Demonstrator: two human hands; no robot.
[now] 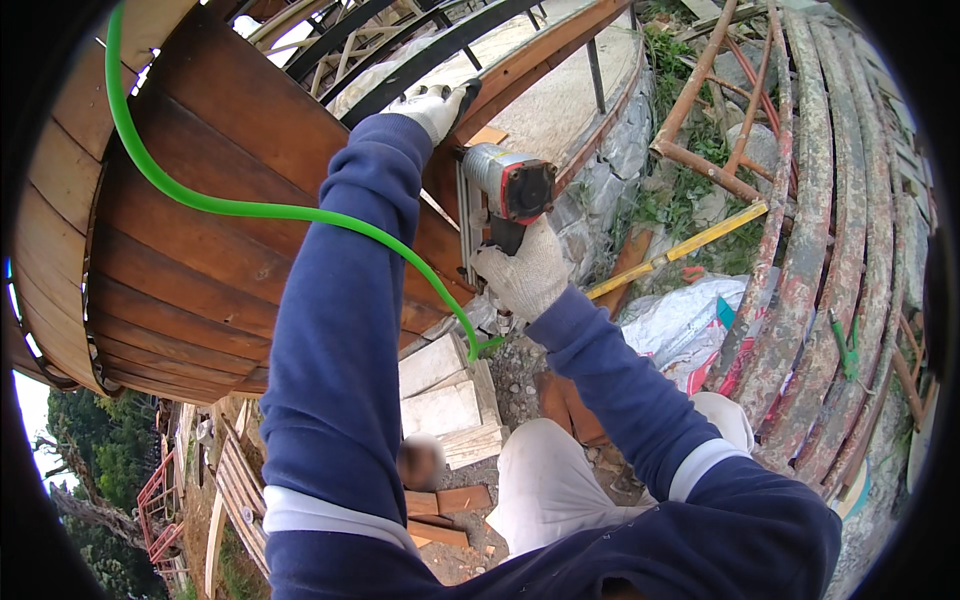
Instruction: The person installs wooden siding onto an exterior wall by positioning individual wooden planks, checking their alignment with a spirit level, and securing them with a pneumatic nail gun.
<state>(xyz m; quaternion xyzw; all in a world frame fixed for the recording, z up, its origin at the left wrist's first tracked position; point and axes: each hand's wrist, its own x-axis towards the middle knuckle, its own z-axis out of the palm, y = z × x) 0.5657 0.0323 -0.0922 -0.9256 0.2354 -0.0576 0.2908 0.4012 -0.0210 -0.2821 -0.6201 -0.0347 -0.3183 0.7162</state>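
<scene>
My right hand [530, 270], in a pale knit glove, is closed round the handle of a pneumatic nail gun [512, 180] with a grey and red body. The tool's nose and magazine lie against the brown wooden boards, and the exact contact point is hidden. A bright green air hose [270, 208] crosses over my left forearm and drops toward the tool's lower end. My left hand [435, 110], in a white glove with dark fingertips, grips a reddish wooden plank [530, 62] near its end, just above the nail gun.
Curved brown board cladding [200, 220] fills the left side. Black metal bars [430, 65] run along the top. On the right are rusty pipes [700, 170], long weathered slats [800, 260], a yellow bar [690, 250] and a white sack [690, 315]. Wood offcuts [450, 505] lie below.
</scene>
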